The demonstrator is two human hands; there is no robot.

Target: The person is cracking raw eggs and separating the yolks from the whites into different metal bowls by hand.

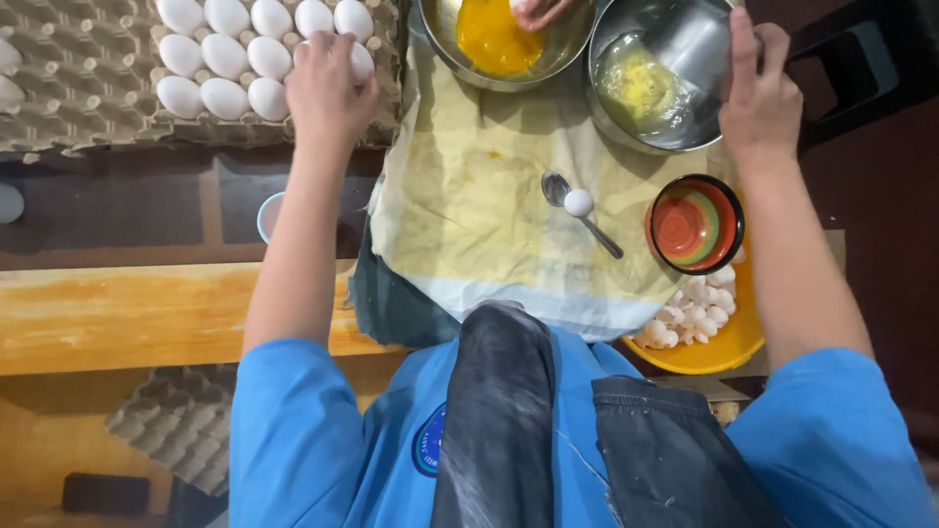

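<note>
Left hand [328, 93] rests on the egg tray [88, 108], fingers curled over a white egg [360, 61] at the tray's near right edge; more white eggs [225, 54] fill the rows beside it. Right hand [758, 98] grips the rim of the steel bowl [675, 59] holding egg white, fingers closed on the edge. Beside it a second steel bowl [445, 44] of yolks, another person's hand [543, 10] over it. On the yellow cloth [469, 196]: a spoon [582, 210]. Striped small bowl [696, 223] sits by the yellow dish [709, 347] of shells
</note>
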